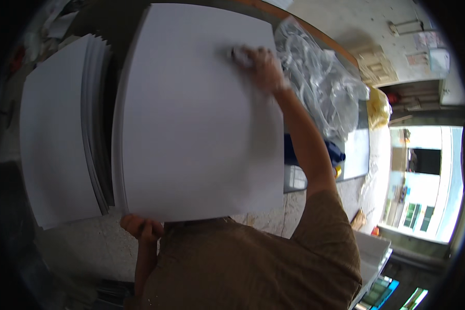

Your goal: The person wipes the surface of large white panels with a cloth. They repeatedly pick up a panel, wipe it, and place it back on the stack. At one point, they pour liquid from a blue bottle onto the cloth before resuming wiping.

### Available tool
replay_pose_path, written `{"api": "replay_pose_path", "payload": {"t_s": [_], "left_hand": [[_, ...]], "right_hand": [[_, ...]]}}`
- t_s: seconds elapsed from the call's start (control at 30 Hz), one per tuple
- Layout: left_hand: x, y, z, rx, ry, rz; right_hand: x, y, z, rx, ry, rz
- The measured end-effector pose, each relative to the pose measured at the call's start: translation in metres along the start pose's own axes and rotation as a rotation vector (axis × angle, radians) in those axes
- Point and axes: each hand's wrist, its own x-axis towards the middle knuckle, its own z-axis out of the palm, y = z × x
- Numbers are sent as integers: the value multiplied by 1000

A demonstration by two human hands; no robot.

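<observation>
Holding: left hand pinches big white sheet at its near edge.
Right hand: grip closed on a small white wad, pressed on the sheet's far right corner.

A stack of white sheets lies at the left on the table. At the far right is crumpled clear plastic wrap, with a yellow bag just beside it.

A dark workbench carries two stacks of white square sheets side by side; crumpled clear plastic wrap lies along its right edge.
</observation>
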Motion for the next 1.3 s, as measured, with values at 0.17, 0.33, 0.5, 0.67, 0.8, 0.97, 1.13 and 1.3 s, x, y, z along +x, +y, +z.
{"api": "replay_pose_path", "payload": {"t_s": [0.17, 0.33, 0.5, 0.67, 0.8, 0.97, 1.13, 1.3], "left_hand": [[6, -10, 8, -102, 35, 88], [10, -13, 6, -119, 14, 123], [7, -8, -1, -121, -33, 65], [10, 6, -11, -115, -70, -66], [35, 14, -18, -141, -129, -173], [52, 38, -35, -80, -251, -374], [82, 47, -37, -22, -327, -538], [96, 41, -62, -126, -470, -505]], "right_hand": [[-250, -84, -61, 118, -56, -178], [-286, -101, -70, 235, -45, -140], [-175, -35, -41, 94, 13, -58], [14, 81, 12, -492, -129, -113], [110, 177, 60, -134, -42, 338], [95, 119, 38, -1, 78, 404], [-73, 36, 0, -10, 76, 175], [-267, -71, -62, 364, 2, 395]]}}
